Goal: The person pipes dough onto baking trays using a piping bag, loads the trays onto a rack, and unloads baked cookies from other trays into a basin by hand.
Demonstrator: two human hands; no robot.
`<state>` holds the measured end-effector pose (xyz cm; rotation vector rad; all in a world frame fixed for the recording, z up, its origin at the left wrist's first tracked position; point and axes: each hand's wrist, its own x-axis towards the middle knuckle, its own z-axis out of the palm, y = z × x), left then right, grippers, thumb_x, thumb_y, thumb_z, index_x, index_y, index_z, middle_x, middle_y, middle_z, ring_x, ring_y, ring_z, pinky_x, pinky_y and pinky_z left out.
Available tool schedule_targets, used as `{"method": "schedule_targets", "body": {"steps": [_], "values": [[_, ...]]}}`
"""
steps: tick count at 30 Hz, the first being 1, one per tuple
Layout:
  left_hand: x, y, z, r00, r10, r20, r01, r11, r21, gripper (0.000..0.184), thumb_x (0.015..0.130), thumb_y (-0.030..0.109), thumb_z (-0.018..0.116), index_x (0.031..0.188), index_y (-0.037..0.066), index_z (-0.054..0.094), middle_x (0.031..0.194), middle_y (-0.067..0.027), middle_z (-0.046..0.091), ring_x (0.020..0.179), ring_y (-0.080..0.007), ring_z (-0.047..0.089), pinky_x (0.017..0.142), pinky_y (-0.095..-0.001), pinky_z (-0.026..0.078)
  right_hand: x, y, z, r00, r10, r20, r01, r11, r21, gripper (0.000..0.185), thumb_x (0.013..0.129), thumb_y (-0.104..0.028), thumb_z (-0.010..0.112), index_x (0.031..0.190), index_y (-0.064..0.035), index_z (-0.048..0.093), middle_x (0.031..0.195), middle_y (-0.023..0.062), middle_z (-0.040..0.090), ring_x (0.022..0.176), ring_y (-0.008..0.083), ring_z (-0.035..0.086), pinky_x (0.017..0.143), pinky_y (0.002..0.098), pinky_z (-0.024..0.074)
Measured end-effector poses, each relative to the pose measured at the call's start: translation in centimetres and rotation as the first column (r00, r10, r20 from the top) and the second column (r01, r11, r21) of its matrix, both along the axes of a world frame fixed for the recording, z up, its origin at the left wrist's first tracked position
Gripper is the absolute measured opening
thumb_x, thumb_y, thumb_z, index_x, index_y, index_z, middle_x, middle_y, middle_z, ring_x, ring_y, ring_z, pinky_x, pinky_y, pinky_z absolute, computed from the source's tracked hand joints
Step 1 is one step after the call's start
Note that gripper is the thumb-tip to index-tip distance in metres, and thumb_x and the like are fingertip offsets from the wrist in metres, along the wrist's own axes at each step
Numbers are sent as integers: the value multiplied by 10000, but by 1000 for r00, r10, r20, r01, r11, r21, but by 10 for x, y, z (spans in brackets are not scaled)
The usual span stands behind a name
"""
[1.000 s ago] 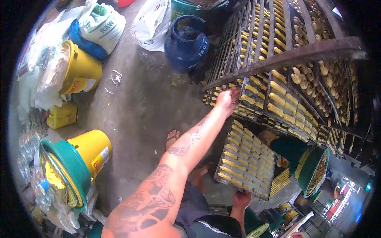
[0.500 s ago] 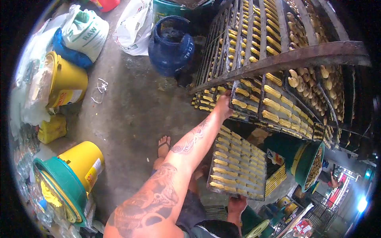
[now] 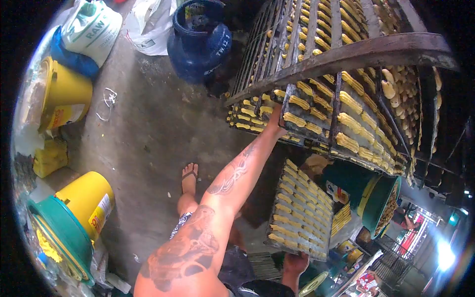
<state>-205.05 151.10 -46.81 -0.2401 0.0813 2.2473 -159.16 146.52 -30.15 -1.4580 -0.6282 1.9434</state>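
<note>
My right hand (image 3: 296, 263) grips the lower edge of a baking tray (image 3: 320, 253), which is tilted and covered in rows of yellow piped dough strips. My tattooed left arm reaches forward to a tall metal rack (image 3: 346, 55). There my left hand (image 3: 277, 123) is at the rack's near side, among trays bearing more yellow dough strips (image 3: 350, 123). Its fingers are hidden behind a tray edge, so their grip does not show.
A blue gas cylinder (image 3: 199, 47) and white sacks (image 3: 94, 32) stand at the back. Yellow buckets (image 3: 69, 91) and a green basin (image 3: 67, 237) line the left. A green tub (image 3: 368, 198) sits under the rack's right side. My sandalled foot (image 3: 189, 178) is on the concrete floor.
My left hand has gone further in among the rack's trays, hiding its fingers more. The tray in my right hand has turned slightly and shifted a little lower. The whole view has shifted.
</note>
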Motion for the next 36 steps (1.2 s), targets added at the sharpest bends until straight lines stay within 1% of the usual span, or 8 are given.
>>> {"method": "schedule_targets", "body": {"steps": [5,8,12,18,23,26,32,36], "values": [[-7,7,9,999,-15,-42,14,1000,-26,344,946,262,463,1193,28,517,1153,-104,605,1011,-218,599,865,-361,495,-4,7,8,970,50,-237,-64,997,-52,534,741,-57,614,1254,0,476,1217,180,559,1157,341,519,975,493,448],[-21,18,18,998,-16,-65,13,999,-38,342,944,257,469,1192,28,519,1150,-103,606,1009,-216,600,863,-359,494,0,8,13,977,36,-210,-55,995,-86,536,745,-52,608,1260,3,471,1222,179,556,1143,339,530,972,482,456],[-38,30,23,996,-11,-85,6,998,-64,339,940,251,476,1190,27,520,1145,-102,609,1006,-214,600,860,-357,494,-2,9,7,996,65,59,-69,995,70,411,814,-254,533,1163,-40,563,1112,143,613,1054,349,568,906,554,455],[-47,49,17,997,-14,-79,7,996,-89,334,935,242,487,1188,26,523,1139,-101,612,1002,-211,602,856,-353,494,29,30,-3,1000,-21,-15,21,999,-26,464,846,-337,518,1208,-46,536,1170,157,576,1101,358,538,915,551,454],[-52,58,12,997,-22,-69,15,995,-103,331,931,234,496,1187,26,524,1134,-100,615,998,-209,603,852,-350,494,5,26,12,992,-2,123,-2,999,32,471,813,-272,541,1222,-40,521,1166,156,582,1095,351,550,913,541,465],[-53,59,14,997,-32,-75,23,993,-119,329,929,230,501,1186,25,526,1130,-100,616,996,-208,604,850,-348,493,-1,29,14,991,52,-123,-52,999,2,531,816,-109,517,1325,1,411,1315,193,488,1188,348,499,957,509,471],[-54,61,15,996,-42,-80,31,990,-137,326,924,221,512,1184,24,528,1124,-99,620,992,-205,605,846,-345,493,-7,36,17,979,23,-203,-37,997,-65,574,793,-97,561,1332,11,397,1324,202,479,1196,360,493,961,518,468],[-53,63,17,995,-55,-81,43,988,-147,324,920,214,519,1182,24,529,1120,-98,622,989,-203,606,843,-342,493,-25,29,25,992,38,-119,-42,999,-31,604,754,-95,586,1324,5,411,1312,199,490,1181,362,507,963,519,468]]}}
